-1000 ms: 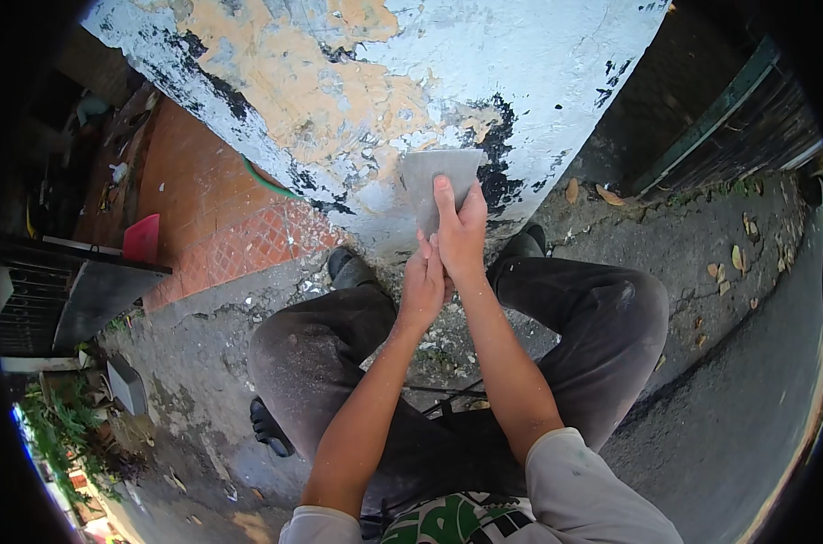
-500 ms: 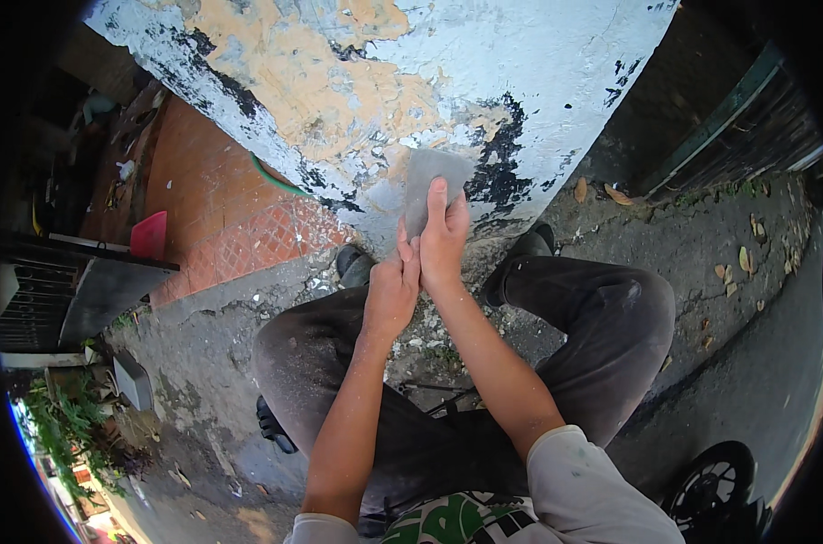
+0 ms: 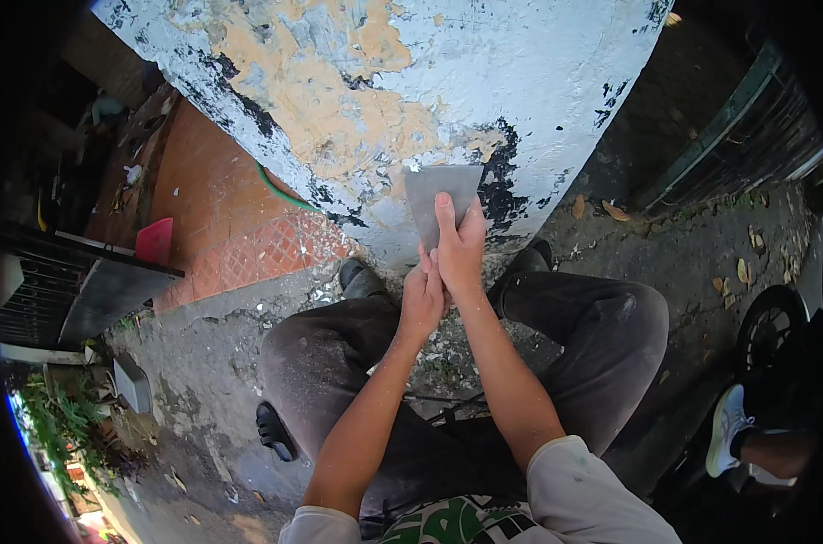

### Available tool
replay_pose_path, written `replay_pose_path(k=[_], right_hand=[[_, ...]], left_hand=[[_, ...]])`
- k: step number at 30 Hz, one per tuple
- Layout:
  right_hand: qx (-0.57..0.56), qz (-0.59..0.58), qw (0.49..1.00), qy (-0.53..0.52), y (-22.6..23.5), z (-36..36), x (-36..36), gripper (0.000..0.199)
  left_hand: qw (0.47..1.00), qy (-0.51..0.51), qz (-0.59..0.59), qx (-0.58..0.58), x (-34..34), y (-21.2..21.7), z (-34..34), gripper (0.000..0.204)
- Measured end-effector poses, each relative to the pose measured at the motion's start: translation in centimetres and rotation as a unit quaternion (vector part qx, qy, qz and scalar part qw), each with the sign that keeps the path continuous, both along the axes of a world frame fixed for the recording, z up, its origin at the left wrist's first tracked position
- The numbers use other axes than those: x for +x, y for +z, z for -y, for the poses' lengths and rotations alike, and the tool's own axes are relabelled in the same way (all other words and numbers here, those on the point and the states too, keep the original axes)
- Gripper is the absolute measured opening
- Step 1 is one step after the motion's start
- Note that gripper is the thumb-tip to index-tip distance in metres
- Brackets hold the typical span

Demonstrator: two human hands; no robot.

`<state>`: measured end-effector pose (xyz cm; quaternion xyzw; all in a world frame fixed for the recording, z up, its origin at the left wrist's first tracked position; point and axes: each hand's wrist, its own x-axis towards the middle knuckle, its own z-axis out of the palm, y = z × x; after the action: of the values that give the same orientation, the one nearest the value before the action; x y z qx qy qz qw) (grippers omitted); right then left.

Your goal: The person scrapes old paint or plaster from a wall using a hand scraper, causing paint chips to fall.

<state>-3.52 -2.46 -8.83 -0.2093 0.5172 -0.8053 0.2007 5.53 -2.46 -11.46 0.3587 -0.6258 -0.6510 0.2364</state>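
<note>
A flat grey metal scraper [image 3: 427, 189] has its wide edge against the lower part of a wall [image 3: 556, 100] with peeling white paint. My right hand [image 3: 463, 249] grips it, with the thumb laid along the blade. Just below, my left hand [image 3: 421, 297] closes round the lower end, pressed up to the right hand. Both hands hide the handle. Patches of bare tan plaster [image 3: 339, 127] and black flaked paint [image 3: 502, 181] surround the blade's edge.
My legs bend on either side, boots [image 3: 363, 279] close to the wall's foot. Paint chips litter the ground. At left are a red tiled floor [image 3: 239, 263], a green hose [image 3: 285, 192] and a black gate [image 3: 67, 290]. Lower right, a shoe [image 3: 727, 431] shows by a motorbike wheel [image 3: 772, 335].
Both hands and the scraper have shifted a little right and down over the wall. At right, the motorbike wheel has moved farther up the view and a person's shoe has appeared.
</note>
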Motion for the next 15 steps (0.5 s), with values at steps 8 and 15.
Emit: replay_pose_path(k=[8, 15], right_hand=[[-0.008, -0.016, 1.000, 0.009, 0.3, 0.2, 0.0, 0.032], [0.021, -0.016, 1.000, 0.014, 0.6, -0.1, 0.1, 0.032]], left_hand=[[0.997, -0.007, -0.048, 0.059, 0.0, -0.4, 0.1, 0.047], [0.998, -0.010, -0.038, 0.050, 0.0, 0.4, -0.3, 0.051]])
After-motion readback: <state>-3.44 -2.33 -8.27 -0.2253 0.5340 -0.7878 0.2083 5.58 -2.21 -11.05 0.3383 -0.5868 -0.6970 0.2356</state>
